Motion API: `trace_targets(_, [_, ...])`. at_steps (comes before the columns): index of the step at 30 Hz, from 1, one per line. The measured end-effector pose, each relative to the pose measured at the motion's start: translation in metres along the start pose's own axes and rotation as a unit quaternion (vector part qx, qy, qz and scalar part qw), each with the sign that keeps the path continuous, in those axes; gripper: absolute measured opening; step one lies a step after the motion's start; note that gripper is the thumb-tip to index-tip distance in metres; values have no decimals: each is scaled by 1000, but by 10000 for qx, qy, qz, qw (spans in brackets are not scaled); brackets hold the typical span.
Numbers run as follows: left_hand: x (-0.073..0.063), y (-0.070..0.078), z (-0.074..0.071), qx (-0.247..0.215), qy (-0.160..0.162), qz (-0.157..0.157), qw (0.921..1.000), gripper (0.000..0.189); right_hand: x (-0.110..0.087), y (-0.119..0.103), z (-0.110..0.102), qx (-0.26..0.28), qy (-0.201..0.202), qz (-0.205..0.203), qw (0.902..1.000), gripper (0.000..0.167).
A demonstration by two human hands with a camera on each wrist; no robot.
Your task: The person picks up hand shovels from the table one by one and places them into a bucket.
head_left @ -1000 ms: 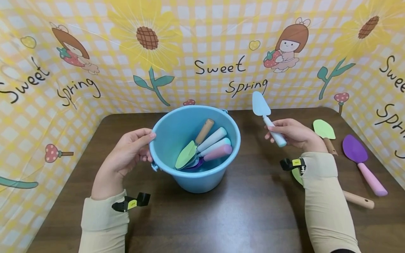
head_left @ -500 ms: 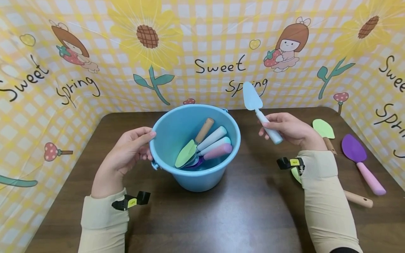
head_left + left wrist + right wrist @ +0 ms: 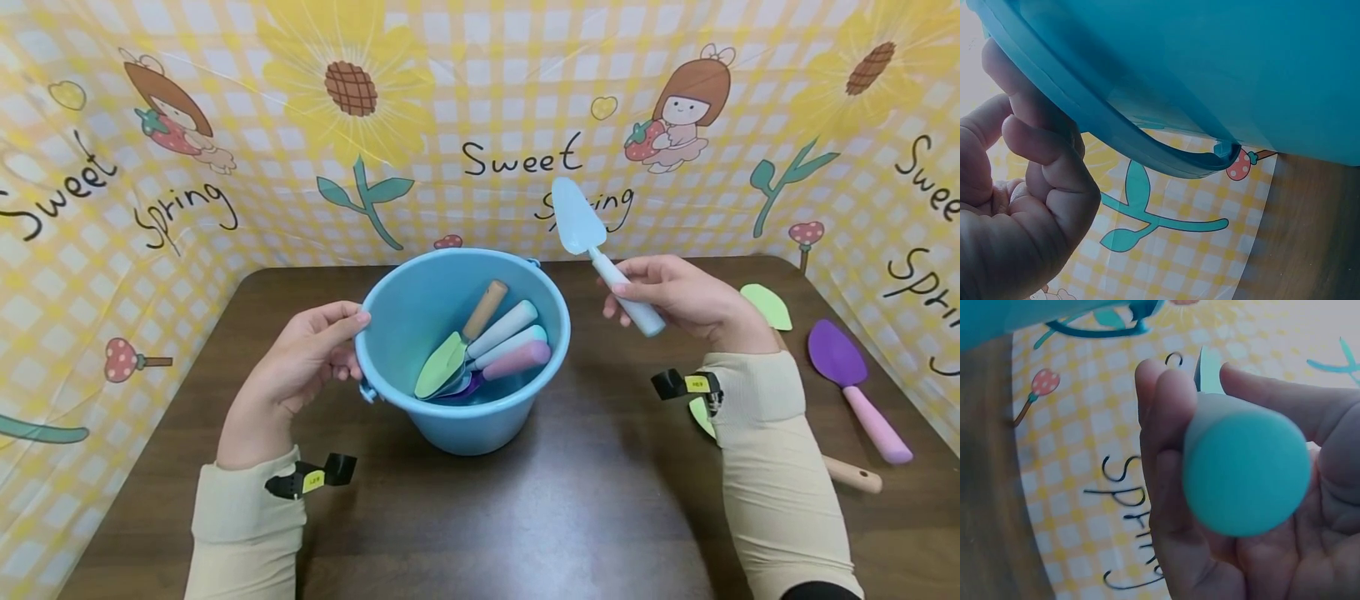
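Just right of the blue bucket (image 3: 474,429), raised above the table (image 3: 585,508), a pale blue trowel (image 3: 609,273) tilts up and to the left. Over the last second it has shifted leftward and slightly higher, which, I judge, brings the work closer to the bucket's rim (image 3: 463,409), though the tool is outside it. Its blade (image 3: 578,218) is smooth, with a rounded tip; the handle ends in a turquoise cap (image 3: 1247,475). The right hand (image 3: 678,300) closes fingers and thumb round that handle; the left hand (image 3: 311,350) grips the rim. Inside lie other trowels (image 3: 501,329); farther right, a purple trowel (image 3: 838,354) and two green trowels (image 3: 767,306).
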State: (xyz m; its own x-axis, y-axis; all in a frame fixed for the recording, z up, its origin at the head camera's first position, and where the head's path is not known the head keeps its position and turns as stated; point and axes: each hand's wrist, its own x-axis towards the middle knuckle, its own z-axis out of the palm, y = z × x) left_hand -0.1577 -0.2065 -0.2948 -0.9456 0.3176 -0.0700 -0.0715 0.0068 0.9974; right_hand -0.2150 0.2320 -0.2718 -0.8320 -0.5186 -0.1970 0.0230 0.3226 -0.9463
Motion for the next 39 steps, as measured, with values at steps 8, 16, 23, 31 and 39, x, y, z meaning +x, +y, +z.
trace_targets(8, [0,0,0,29,-21,-12,10000,16,-2,-19,5,-119,-233,-189,9995,30])
trace_targets(16, [-1,-2,-1,-82,-80,14,9999,16,1,-33,12,-453,-353,-126,9983,30])
trace_targets(23, [0,-2,-1,-97,-89,56,9999,15,9,-51,17,-1076,-442,-114,9931,23])
trace_targets(31, [0,-1,-2,-126,-100,8,9999,16,18,-75,22,-1859,-797,-238,9790,22])
trace_targets(39, [-1,0,-2,-120,-150,0,9998,17,29,-96,28,-2477,-1184,-241,9613,21])
